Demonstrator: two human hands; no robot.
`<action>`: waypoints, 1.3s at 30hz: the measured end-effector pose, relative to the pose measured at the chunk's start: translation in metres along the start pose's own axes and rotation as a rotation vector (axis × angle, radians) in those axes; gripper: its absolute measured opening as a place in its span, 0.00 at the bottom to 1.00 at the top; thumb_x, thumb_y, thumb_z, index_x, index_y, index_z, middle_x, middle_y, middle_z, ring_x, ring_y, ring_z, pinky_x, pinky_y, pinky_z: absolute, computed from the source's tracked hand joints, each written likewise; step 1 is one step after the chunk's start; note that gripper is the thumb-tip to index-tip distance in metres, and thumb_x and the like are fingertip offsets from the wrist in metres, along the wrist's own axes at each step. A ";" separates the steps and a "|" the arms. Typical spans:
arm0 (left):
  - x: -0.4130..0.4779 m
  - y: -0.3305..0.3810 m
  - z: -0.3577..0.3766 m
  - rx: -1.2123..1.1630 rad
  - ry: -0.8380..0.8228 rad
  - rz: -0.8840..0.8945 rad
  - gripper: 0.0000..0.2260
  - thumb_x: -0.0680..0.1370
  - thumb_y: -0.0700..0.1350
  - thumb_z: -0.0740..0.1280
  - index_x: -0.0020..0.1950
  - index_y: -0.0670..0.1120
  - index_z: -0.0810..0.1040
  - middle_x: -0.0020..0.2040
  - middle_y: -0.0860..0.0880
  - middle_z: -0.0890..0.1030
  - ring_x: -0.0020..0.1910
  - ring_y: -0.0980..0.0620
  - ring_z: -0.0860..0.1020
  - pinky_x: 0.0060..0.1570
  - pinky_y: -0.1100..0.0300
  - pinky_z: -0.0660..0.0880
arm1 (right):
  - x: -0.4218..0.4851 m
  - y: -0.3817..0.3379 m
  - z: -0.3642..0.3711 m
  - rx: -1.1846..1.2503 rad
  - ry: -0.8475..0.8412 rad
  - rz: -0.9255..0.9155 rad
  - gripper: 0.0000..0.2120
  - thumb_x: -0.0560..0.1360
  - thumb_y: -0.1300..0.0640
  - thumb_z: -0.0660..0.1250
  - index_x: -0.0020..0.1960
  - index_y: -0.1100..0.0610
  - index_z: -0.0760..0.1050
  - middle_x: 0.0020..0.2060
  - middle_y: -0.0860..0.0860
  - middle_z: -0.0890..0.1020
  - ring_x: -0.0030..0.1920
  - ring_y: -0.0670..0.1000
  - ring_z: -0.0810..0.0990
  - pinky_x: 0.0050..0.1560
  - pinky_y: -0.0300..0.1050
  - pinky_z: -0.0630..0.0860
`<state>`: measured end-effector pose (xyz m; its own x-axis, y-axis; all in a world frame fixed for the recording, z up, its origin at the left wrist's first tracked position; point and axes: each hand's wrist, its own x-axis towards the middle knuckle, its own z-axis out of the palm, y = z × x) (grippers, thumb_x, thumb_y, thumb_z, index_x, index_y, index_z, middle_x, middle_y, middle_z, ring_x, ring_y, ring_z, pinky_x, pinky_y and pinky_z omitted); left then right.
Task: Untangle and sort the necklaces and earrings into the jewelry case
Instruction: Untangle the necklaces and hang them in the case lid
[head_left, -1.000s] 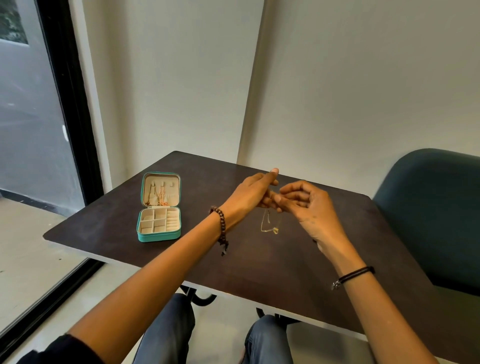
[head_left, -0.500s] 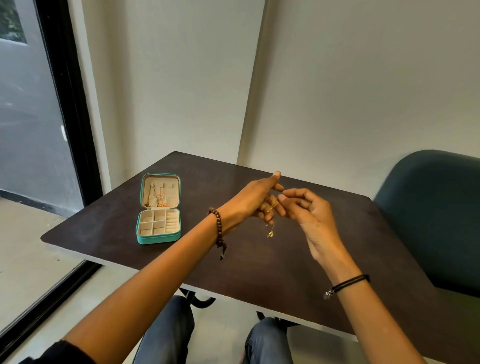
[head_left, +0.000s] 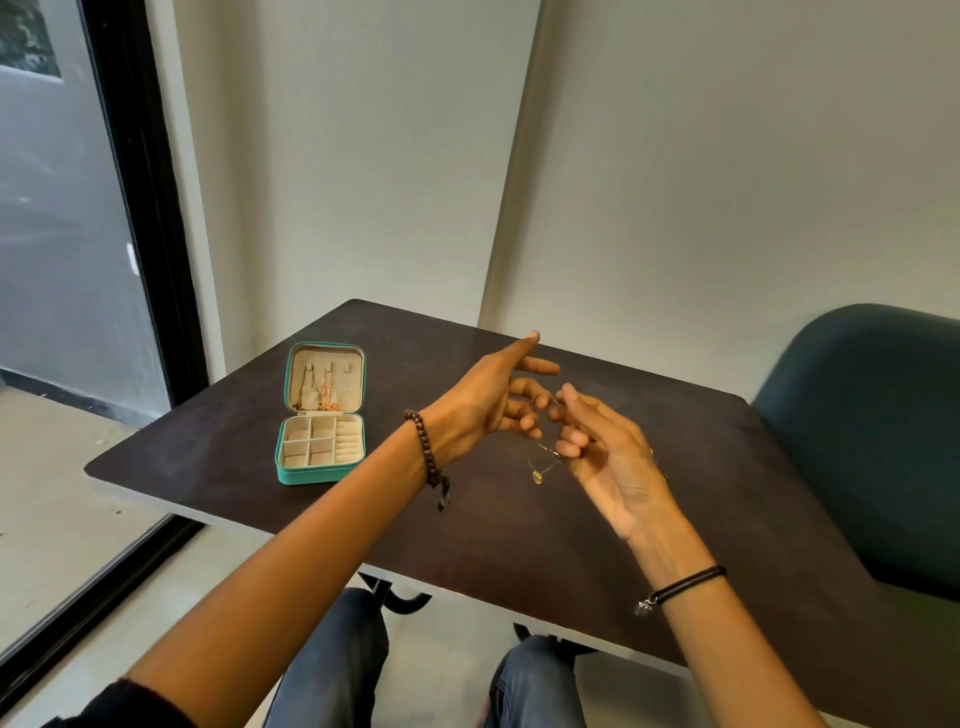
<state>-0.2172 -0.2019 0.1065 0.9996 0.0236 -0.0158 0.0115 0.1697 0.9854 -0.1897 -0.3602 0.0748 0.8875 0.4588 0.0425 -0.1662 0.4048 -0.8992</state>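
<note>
Table (head_left: 311, 519): dark brown top with rounded corners, set into the corner of two pale walls; carries the case.
Jewelry case (head_left: 322, 470): teal, square, open, on the left part of the table, well apart from both hands; lid standing upright at the back, cream lining.
Case lid (head_left: 326, 379): thin gold-coloured chains hang down the lining and gather at its bottom edge; exact count too fine to tell.
Case tray (head_left: 322, 447): cream compartments on the left and centre, ring rolls on the right; contents too small to make out.
Left hand (head_left: 483, 400): raised above the table centre; index finger stretched straight out, thumb extended, remaining fingers curled inward; a thin chain runs across the curled fingers, so they appear to grip it.
Right hand (head_left: 613, 462): raised just beside the left, palm turned toward it; fingers loosely bent, tips drawn together on the chain, nearly meeting the left hand's curled fingers.
Necklace (head_left: 543, 457): fine chain, strung between the two hands above the table; a short length hangs below the fingers.
Pendant (head_left: 536, 476): small, yellow-gold, dangling at the low end of the chain.
Beaded bracelet (head_left: 423, 447): brown beads, left wrist; a dark tassel hangs from it.
Cord bracelet (head_left: 685, 582): black, right wrist; small charm at its end.
Chair (head_left: 872, 415): dark teal, rounded back, at the table's right side.
</note>
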 end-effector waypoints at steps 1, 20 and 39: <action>0.000 0.000 -0.002 -0.005 0.002 0.000 0.24 0.83 0.59 0.56 0.64 0.41 0.76 0.32 0.47 0.77 0.26 0.52 0.73 0.35 0.55 0.79 | -0.001 0.001 -0.001 -0.027 -0.003 -0.002 0.11 0.72 0.57 0.73 0.52 0.61 0.81 0.38 0.54 0.81 0.30 0.44 0.71 0.29 0.35 0.70; -0.006 -0.010 -0.008 0.129 -0.002 0.065 0.18 0.82 0.53 0.64 0.54 0.39 0.82 0.31 0.48 0.76 0.27 0.54 0.72 0.38 0.57 0.79 | -0.001 0.003 0.004 -0.084 -0.031 -0.040 0.08 0.76 0.55 0.70 0.42 0.59 0.81 0.26 0.49 0.68 0.26 0.45 0.65 0.30 0.38 0.64; -0.021 -0.020 -0.064 0.029 0.089 0.116 0.13 0.78 0.50 0.71 0.37 0.45 0.79 0.28 0.51 0.71 0.26 0.56 0.67 0.37 0.61 0.76 | 0.033 0.026 0.034 -0.422 -0.220 -0.025 0.10 0.77 0.54 0.71 0.51 0.62 0.83 0.30 0.50 0.69 0.30 0.46 0.66 0.32 0.40 0.67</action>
<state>-0.2398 -0.1426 0.0760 0.9881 0.1286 0.0849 -0.1020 0.1326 0.9859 -0.1794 -0.3082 0.0677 0.7691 0.6285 0.1163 0.0832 0.0821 -0.9931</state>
